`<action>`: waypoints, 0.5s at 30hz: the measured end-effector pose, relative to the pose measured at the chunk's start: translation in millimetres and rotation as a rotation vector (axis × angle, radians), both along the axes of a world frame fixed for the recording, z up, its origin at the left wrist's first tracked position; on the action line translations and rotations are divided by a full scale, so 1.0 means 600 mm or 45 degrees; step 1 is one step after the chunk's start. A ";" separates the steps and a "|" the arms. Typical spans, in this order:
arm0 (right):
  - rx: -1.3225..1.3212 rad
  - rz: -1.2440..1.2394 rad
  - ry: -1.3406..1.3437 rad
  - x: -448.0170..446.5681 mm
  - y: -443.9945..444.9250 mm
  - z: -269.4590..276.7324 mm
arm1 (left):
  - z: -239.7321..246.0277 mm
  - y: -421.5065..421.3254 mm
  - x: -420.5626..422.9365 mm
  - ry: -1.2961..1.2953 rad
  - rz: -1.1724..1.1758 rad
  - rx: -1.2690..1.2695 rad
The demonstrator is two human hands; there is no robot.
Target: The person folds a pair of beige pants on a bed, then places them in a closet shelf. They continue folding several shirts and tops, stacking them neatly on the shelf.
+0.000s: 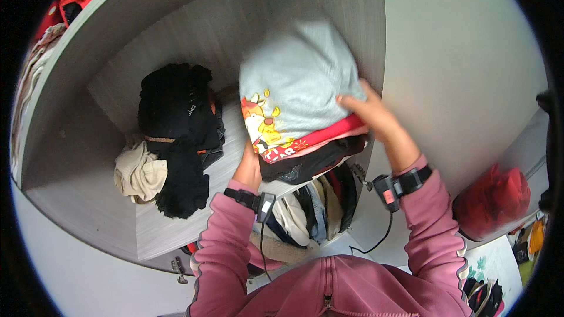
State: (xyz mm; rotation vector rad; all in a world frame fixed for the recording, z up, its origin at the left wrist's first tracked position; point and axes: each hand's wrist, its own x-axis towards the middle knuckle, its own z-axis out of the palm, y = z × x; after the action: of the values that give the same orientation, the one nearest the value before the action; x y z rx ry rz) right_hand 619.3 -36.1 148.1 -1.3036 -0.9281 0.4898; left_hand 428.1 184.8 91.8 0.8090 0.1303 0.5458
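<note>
A stack of folded clothes is between my hands on the right part of a grey wood-grain shelf. On top lies a light grey garment (299, 83) with a cartoon print; its far part is blurred. A red garment with a printed front (317, 135) shows below it, then a pink edge and a black garment (304, 165). My left hand (250, 168) is against the stack's left side, its fingers mostly hidden. My right hand (372, 110) grips the right side, thumb on the grey garment. Left of the stack sit folded black clothes (169, 105) and a crumpled beige garment (140, 172).
The shelf board (176, 231) has a curved left divider (53, 66), with more clothes beyond it. Several garments (308, 215) stand packed in the compartment below. A white door (436, 66) is open at right, near a red bag (493, 204). Cables hang from both wrist straps.
</note>
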 end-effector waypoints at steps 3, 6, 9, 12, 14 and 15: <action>-0.058 -0.010 0.111 0.022 0.016 -0.059 | -0.087 0.006 -0.028 0.119 0.021 -0.218; -0.112 -0.043 0.140 0.034 0.025 -0.077 | -0.131 0.037 -0.030 0.080 0.354 0.039; -0.156 -0.172 -0.073 0.013 0.004 -0.069 | -0.157 0.059 -0.024 0.077 0.387 0.157; -0.190 -0.614 -0.846 -0.049 -0.043 -0.065 | -0.160 0.071 -0.019 0.201 0.458 0.222; -0.019 -0.757 -1.285 -0.106 -0.086 -0.071 | -0.156 0.062 -0.022 0.143 0.512 0.218; -0.064 -0.705 -1.386 -0.124 -0.098 -0.073 | -0.151 0.051 -0.023 0.121 0.538 0.219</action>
State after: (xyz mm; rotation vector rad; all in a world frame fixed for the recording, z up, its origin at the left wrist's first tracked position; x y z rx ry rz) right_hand 544.9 -95.2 104.2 -1.8057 -1.3378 -0.7198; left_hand 414.1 215.7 0.9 0.9819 0.3503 0.9259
